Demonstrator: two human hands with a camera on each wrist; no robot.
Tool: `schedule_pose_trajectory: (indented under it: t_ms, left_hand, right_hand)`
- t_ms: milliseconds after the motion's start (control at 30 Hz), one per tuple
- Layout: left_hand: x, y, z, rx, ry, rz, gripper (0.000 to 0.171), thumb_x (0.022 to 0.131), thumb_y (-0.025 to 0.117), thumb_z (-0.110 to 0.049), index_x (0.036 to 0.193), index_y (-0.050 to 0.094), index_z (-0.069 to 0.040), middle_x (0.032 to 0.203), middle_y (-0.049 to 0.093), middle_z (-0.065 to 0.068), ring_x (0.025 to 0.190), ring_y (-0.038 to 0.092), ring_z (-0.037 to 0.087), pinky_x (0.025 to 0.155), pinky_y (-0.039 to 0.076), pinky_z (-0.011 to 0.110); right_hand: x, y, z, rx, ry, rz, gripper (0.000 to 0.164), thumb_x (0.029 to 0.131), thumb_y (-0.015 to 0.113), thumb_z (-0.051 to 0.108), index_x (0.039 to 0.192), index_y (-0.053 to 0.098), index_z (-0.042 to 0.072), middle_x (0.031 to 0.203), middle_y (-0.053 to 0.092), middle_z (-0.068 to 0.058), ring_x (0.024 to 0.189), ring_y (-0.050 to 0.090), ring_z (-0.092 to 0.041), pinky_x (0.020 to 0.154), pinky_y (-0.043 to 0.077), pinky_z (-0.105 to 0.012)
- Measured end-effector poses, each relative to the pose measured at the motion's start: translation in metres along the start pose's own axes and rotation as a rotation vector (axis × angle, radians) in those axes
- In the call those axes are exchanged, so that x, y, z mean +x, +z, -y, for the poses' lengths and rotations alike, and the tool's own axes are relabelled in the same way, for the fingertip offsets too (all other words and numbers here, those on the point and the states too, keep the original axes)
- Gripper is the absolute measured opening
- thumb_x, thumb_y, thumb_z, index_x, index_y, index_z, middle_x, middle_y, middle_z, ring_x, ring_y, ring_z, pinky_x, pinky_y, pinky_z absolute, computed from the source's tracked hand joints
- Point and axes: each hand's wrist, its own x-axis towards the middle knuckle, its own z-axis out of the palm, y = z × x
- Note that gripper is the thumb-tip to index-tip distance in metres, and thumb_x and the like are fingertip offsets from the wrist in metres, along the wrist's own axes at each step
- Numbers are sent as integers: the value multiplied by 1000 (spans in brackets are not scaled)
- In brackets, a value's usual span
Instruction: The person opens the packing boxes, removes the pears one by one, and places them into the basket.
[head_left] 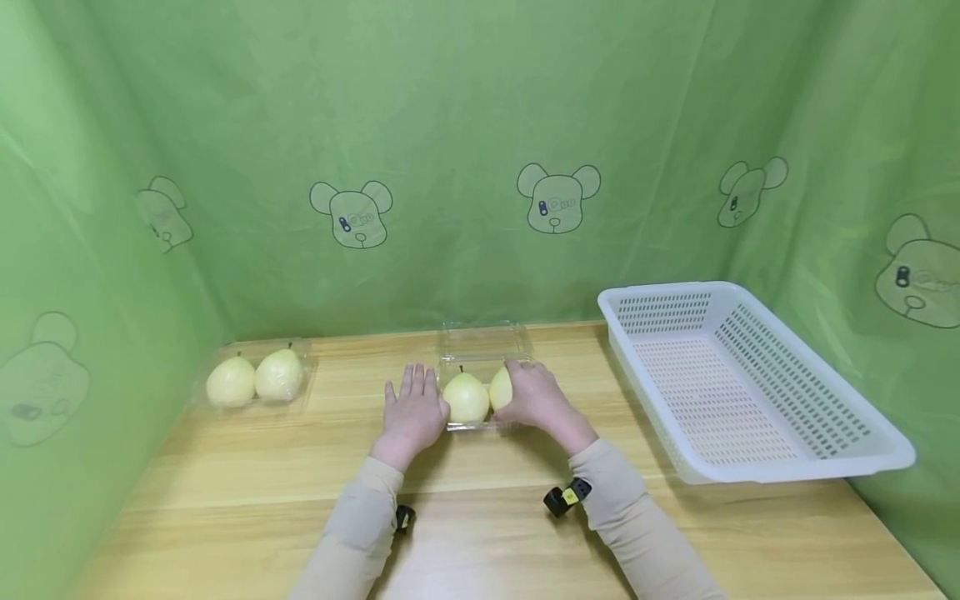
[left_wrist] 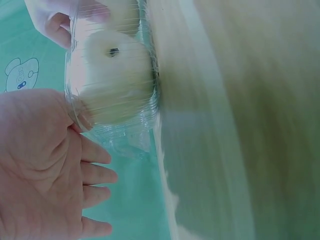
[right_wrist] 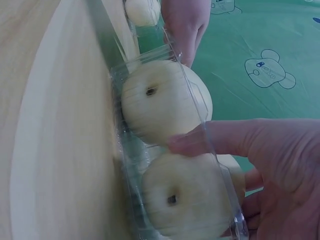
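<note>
Right hand (head_left: 534,396) gently holds the right pear (head_left: 500,389) in the box (head_left: 480,342), straight-fingered left hand (head_left: 415,414) best bracing the box's left side

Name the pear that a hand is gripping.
The right pear in the open box: the right hand grips it. No hand grips its neighbour or the two pears in the left box.

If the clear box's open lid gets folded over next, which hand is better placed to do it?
Probably the left hand: its four fingers lie straight beside the box, holding nothing, while the right hand has a pear in its grip. Both are near the lid.
</note>
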Motion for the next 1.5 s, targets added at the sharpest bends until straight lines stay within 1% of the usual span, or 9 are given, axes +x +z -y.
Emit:
schedule_pose_trajectory:
  t_ms: [133, 233, 367, 600, 767, 933, 1067, 1200, 1500]
  left_hand:
    - [0, 0, -1, -4, -4, -4, 60, 101, 31, -29, 154, 22, -1, 162, 19, 19, 152, 11, 34, 122, 8, 61]
    - [0, 0, -1, -4, -3, -8, 60, 100, 32, -28, 154, 23, -1, 161, 20, 19, 152, 12, 35, 122, 10, 61]
    - [1, 1, -1, -12, -4, -12, 60, 101, 32, -28, 154, 23, -1, 161, 21, 19, 152, 12, 35, 122, 11, 61]
    - [1, 2, -1, -27, -5, -21, 59, 101, 33, -28, 153, 25, -1, 160, 23, 20, 152, 15, 35, 122, 12, 61]
    - [0, 2, -1, -33, -6, -22, 60, 100, 34, -29, 152, 26, 0, 160, 25, 20, 151, 15, 36, 121, 13, 61]
    - [0, 2, -1, -37, -9, -17, 60, 101, 32, -29, 153, 25, -1, 160, 24, 20, 152, 15, 36, 122, 12, 61]
    - [1, 2, 0, -50, -9, -19, 60, 102, 31, -32, 153, 24, -1, 160, 23, 20, 151, 14, 36, 122, 12, 61]
    - [1, 3, 0, -50, -11, -20, 60, 103, 31, -32, 153, 24, -1, 160, 23, 20, 152, 14, 36, 122, 12, 61]
    - [0, 2, 0, -68, -12, -15, 59, 103, 31, -31, 153, 24, -1, 160, 23, 20, 152, 14, 36, 122, 12, 61]
  right_hand:
    - [0, -3, -3, 47, -21, -24, 91, 61, 89, 30, 134, 49, -7, 111, 66, -21, 97, 63, -36, 85, 56, -46]
    - [-1, -7, -4, 78, -42, -36, 91, 61, 89, 30, 133, 49, -8, 112, 66, -22, 95, 64, -36, 84, 57, -46]
    - [0, -9, -7, 97, -47, -34, 92, 63, 88, 31, 135, 47, -8, 116, 65, -24, 99, 64, -38, 86, 57, -48]
    - [0, -11, -9, 140, -26, -21, 94, 65, 88, 30, 139, 44, -8, 122, 62, -26, 106, 62, -41, 91, 54, -52]
    - [-2, -15, -9, 163, -29, -24, 92, 66, 87, 29, 138, 44, -8, 122, 62, -26, 107, 62, -42, 92, 54, -52]
    - [-4, -20, -8, 186, -29, -31, 95, 66, 86, 28, 141, 41, -8, 123, 62, -26, 108, 62, -41, 92, 55, -52]
    - [-4, -24, -7, 209, -21, -40, 98, 66, 87, 27, 143, 38, -6, 117, 64, -24, 103, 63, -38, 86, 57, -49]
    - [-5, -26, -7, 225, -21, -53, 97, 65, 88, 27, 142, 39, -5, 113, 65, -23, 101, 63, -38, 85, 57, -49]
    - [-6, -30, -9, 225, -18, -49, 97, 67, 85, 29, 143, 37, -7, 121, 62, -26, 109, 60, -42, 91, 54, -54]
